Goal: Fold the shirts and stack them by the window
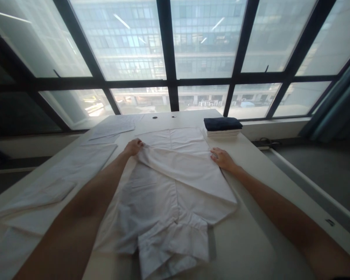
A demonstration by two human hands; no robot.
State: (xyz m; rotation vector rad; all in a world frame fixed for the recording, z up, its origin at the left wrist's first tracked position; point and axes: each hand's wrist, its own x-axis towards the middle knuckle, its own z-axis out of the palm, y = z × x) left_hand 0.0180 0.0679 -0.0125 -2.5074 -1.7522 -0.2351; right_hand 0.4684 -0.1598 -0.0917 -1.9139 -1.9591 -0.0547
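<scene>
A white shirt (163, 182) lies spread on the table in front of me, one layer folded slantwise across its middle. My left hand (134, 147) is closed in a pinch on the shirt's left edge, lifting the cloth slightly. On the opposite edge, my right hand (221, 158) rests with its fingers stretched out over the fabric. A pocket seam shows on the shirt's left half. Its nearest end is bunched into loose folds that overlap one another.
More white garments (61, 175) lie flat along the left of the white table (245, 241). A dark blue folded cloth (222, 124) sits on folded cream cloths (224, 133) at the far right. Windows rise behind the table, and a curtain (335, 105) hangs at the right.
</scene>
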